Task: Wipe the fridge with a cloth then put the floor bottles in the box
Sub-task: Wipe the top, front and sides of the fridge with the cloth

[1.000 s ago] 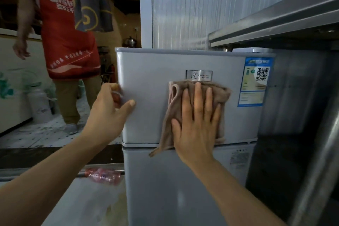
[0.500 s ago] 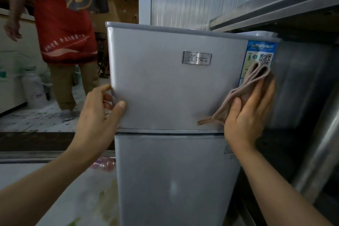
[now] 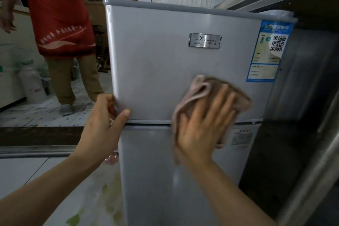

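Note:
A small silver two-door fridge fills the middle of the view. My right hand presses a folded brown cloth flat against the lower part of the upper door, with its fingers spread and straight. The fingers of my left hand curl round the left edge of that door near its bottom corner, and the thumb lies on the front. A pink-labelled plastic bottle lies on the floor left of the fridge, mostly hidden behind my left wrist.
A person in a red apron stands at the back left on the tiled floor. A white flask stands near them. A steel counter boxes in the fridge's right side. A blue energy label is on the door.
My right hand has swept the cloth from the door's right edge by the blue label down and left to the lower middle. My left hand has stayed on the door's left edge.

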A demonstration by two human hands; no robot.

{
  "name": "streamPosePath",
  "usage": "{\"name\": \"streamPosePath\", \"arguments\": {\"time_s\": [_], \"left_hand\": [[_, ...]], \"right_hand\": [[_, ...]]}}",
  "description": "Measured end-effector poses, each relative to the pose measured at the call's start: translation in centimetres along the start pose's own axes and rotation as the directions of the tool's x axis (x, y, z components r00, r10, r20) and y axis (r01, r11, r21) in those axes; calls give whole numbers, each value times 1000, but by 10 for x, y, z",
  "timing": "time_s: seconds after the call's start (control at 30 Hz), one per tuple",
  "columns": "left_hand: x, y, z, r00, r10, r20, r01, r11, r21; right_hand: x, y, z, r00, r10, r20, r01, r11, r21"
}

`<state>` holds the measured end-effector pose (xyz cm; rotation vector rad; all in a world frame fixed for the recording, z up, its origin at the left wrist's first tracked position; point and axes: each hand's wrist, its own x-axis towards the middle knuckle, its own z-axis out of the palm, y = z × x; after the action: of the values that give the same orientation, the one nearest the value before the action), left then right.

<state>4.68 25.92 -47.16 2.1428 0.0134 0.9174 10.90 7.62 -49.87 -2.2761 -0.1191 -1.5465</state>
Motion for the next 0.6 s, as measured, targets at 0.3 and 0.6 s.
{"name": "streamPosePath", "arguments": {"time_s": [0.3, 0.6], "left_hand": [[3, -3, -6, 999, 0, 49, 1, 1000, -17], [4, 6, -14, 993, 1, 115, 10, 995, -99]], "right_hand": [[11, 84, -14, 998, -51, 21, 51, 998, 24], [-25, -53, 6, 977, -210, 26, 210, 978, 12]]}}
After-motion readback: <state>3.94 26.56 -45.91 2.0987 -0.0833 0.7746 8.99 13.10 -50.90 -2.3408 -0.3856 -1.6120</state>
